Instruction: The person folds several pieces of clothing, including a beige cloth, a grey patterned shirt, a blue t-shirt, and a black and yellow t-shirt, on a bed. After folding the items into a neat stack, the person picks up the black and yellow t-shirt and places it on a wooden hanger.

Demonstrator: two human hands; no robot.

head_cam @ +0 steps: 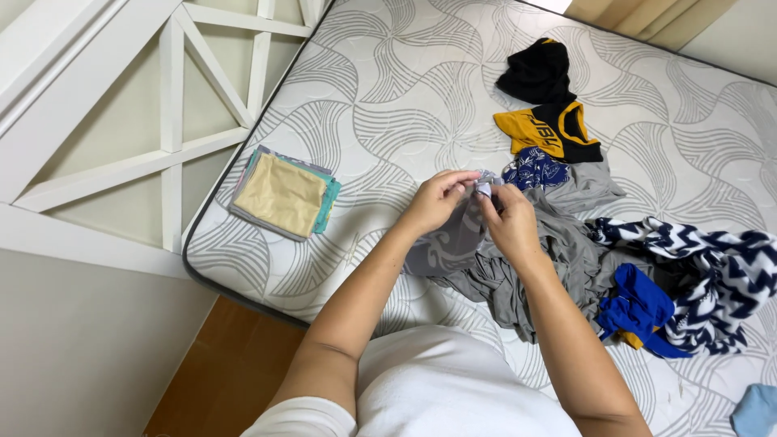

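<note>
Grey cloth (453,243) pinched at its top edge by left hand (437,201) and right hand (511,220), hanging toward the person.

No packages, signs or screens are showing on the mattress (388,97). The only label-like thing is a small pale tag (483,188) on the grey garment (453,239), and the fingertips of both hands are pinching it; its details are too small to tell.

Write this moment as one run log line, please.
left hand: pinches grey garment | right hand: pinches same garment | folded stack: left on mattress
</note>
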